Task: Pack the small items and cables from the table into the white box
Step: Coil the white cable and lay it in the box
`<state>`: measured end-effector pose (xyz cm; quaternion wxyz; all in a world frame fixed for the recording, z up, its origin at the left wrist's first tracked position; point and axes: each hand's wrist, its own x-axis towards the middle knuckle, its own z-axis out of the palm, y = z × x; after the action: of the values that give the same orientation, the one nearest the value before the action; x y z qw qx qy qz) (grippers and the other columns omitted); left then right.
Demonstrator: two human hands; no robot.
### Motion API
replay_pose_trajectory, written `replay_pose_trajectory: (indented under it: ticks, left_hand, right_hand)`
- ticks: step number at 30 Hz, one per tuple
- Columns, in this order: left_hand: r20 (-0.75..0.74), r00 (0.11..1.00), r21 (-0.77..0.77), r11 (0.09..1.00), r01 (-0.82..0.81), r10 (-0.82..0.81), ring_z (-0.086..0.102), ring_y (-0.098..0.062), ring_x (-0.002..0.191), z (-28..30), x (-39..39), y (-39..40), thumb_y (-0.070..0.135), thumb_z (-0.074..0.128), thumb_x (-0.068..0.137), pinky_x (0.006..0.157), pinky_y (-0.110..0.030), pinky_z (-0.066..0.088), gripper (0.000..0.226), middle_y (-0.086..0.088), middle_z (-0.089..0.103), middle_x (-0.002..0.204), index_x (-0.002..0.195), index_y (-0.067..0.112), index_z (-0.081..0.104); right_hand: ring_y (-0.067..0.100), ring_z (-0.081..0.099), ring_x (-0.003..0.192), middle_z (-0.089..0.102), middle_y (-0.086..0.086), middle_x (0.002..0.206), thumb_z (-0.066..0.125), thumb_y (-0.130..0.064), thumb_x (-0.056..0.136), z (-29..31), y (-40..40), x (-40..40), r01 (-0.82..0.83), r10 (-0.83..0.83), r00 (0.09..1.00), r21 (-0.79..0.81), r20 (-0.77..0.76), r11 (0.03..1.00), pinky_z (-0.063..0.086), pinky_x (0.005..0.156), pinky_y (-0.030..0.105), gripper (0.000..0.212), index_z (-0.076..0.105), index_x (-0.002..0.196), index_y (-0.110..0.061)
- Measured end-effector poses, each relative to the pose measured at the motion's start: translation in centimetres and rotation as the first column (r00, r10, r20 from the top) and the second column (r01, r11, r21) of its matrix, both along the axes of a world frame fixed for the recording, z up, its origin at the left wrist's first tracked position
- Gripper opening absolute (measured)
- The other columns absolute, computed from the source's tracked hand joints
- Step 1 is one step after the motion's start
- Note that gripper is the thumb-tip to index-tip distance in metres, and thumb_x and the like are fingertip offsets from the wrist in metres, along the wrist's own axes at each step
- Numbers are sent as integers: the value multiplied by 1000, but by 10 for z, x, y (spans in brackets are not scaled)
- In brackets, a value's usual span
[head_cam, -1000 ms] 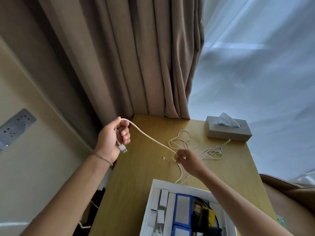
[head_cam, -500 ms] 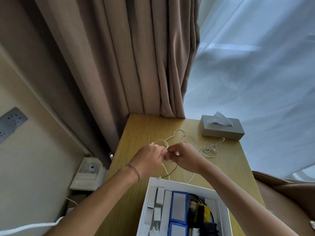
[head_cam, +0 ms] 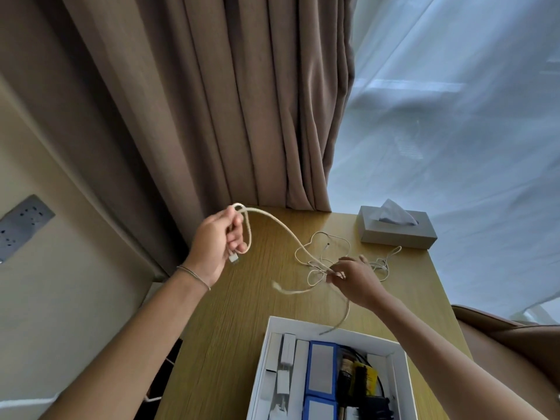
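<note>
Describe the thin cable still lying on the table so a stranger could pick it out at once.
Start at the grey tissue box in the table's far right corner. Just in front of it, on the wood, lies the thin cable, a loose white tangle. It is far thinner than the thick cable strung between the left hand and right hand, and neither hand holds it.
</note>
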<state>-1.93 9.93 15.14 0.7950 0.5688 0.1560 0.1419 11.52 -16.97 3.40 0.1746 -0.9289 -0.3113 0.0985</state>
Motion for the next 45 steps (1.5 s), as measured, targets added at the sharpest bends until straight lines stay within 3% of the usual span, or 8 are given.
replay_pose_trajectory:
  ticks: [3, 6, 10, 16, 25, 30, 39, 45]
  left_hand:
    - [-26, 992, -184, 975, -125, 122, 35, -10, 42, 1, -4, 10, 25, 35, 107, 51, -27, 38, 34, 4, 37, 49, 83, 13, 57]
    - [-66, 982, -68, 982, -179, 174, 52, -14, 47, -7, -6, 1, 24, 34, 108, 57, -32, 50, 30, -2, 56, 53, 97, 10, 58]
    - [-92, 991, 100, 991, -89, 98, 71, -26, 72, -17, -6, -27, 24, 32, 109, 72, -38, 60, 29, -16, 75, 81, 106, 9, 57]
    - [-346, 936, 394, 915, 84, 63, 59, -9, 65, -34, -1, -71, 36, 43, 104, 55, -23, 42, 26, 3, 74, 94, 105, 24, 65]
    - [-306, 951, 43, 999, -26, 38, 67, -24, 78, -26, 1, -67, 21, 41, 105, 71, -34, 49, 22, -8, 73, 70, 94, 11, 57]
    - [-160, 980, -162, 976, -145, 119, 62, -24, 57, -16, 0, -36, 17, 37, 106, 74, -40, 57, 29, 0, 51, 50, 82, 11, 53]
    - [-84, 970, -298, 923, -242, 227, 46, -13, 49, 3, -13, -9, 20, 37, 106, 73, -34, 51, 31, 3, 43, 51, 78, 15, 51]
    - [-185, 968, 137, 980, -144, 168, 46, -14, 49, -18, -12, -21, 18, 39, 106, 55, -29, 45, 25, 2, 54, 54, 86, 12, 53]
  right_hand:
    - [14, 71, 83, 77, -7, 82, 59, -23, 100, 11, -3, 3, 88, -11, 952, 238, -307, 967, 52, 90, 40, 23, 74, 83, -27]
    - [13, 64, 60, 67, -9, 61, 55, -25, 102, 27, 3, -3, 108, 20, 935, 338, -354, 935, 52, 70, 35, 28, 73, 81, -23]
    - [4, 57, 57, 66, -11, 69, 50, -28, 103, 52, 25, -22, -75, 106, 981, 185, -165, 980, 49, 61, 29, 27, 72, 88, -29]
    - [16, 65, 69, 71, -3, 77, 48, -32, 104, 89, 47, -49, -274, 269, 957, 34, 112, 961, 56, 66, 40, 27, 71, 95, -23]
    - [13, 67, 75, 72, -3, 86, 50, -30, 103, 63, 37, -48, -267, 267, 962, 13, -64, 964, 55, 70, 32, 24, 71, 98, -19]
    - [7, 67, 82, 71, -5, 94, 52, -19, 102, 22, 10, -25, -186, 181, 974, -21, -135, 982, 54, 76, 23, 19, 72, 102, -19]
    - [12, 61, 77, 73, -6, 86, 61, -34, 98, -18, -34, 10, 103, -92, 991, -119, 93, 988, 46, 91, 37, 17, 73, 90, -26]
    - [2, 60, 53, 68, -14, 60, 65, -19, 95, 27, -17, 12, -72, 90, 889, 57, -449, 996, 50, 60, 23, 23, 74, 75, -25]
